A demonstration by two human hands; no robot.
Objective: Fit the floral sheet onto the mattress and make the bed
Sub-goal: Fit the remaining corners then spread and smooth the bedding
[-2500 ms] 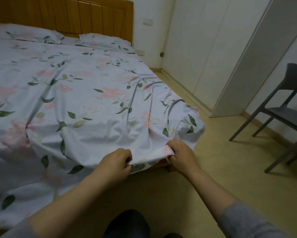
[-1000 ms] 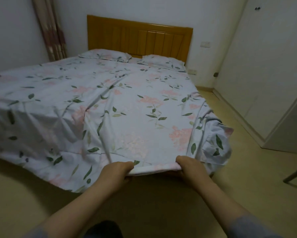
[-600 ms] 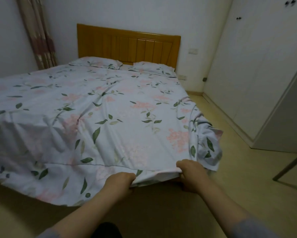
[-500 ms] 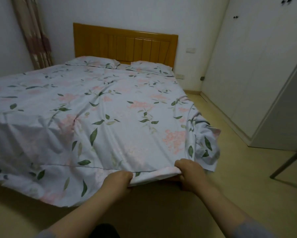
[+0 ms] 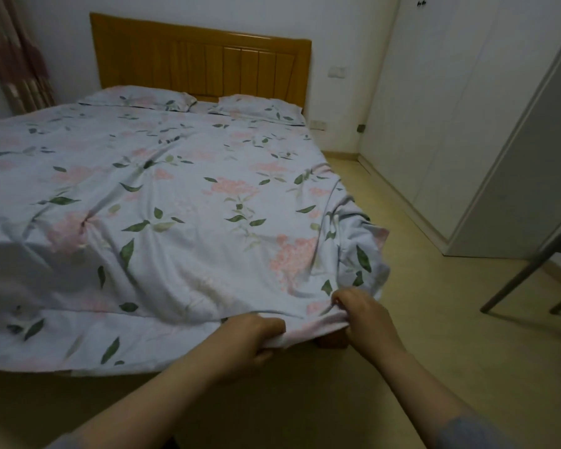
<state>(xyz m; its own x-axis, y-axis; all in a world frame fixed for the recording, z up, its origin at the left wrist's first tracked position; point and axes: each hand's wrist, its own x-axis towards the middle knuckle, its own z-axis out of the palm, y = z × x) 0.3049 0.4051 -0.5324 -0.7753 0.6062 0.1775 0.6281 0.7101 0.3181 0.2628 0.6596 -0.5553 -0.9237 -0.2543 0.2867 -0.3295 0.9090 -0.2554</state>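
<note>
Both hands are parked at the lower middle of the frame, right on the near hem of the floral sheet (image 5: 182,222), which is spread the whole way from the pillows (image 5: 136,97) under the headboard (image 5: 201,63) at the top down to us. We can't see the mattress at all, it's buried under the cloth. Our left hand (image 5: 251,335) has its fingers curled under the hem with a wad of fabric clamped in it, and our right hand (image 5: 366,315), just beside it, is fisted round a fold of the same edge. Our guess on why we grab here: the sheet's corner at the right middle of the frame is a crumpled heap, while the lower left hangs fairly flat, so holding close to that messy corner should let us tug the slack toward us and tuck it. Pose-wise, both forearms (image 5: 162,393) come in from the bottom edge and angle toward each other, backs of the hands up, wrists pretty straight, arms well stretched out, a grey sleeve (image 5: 473,432) showing at the lower right.
</note>
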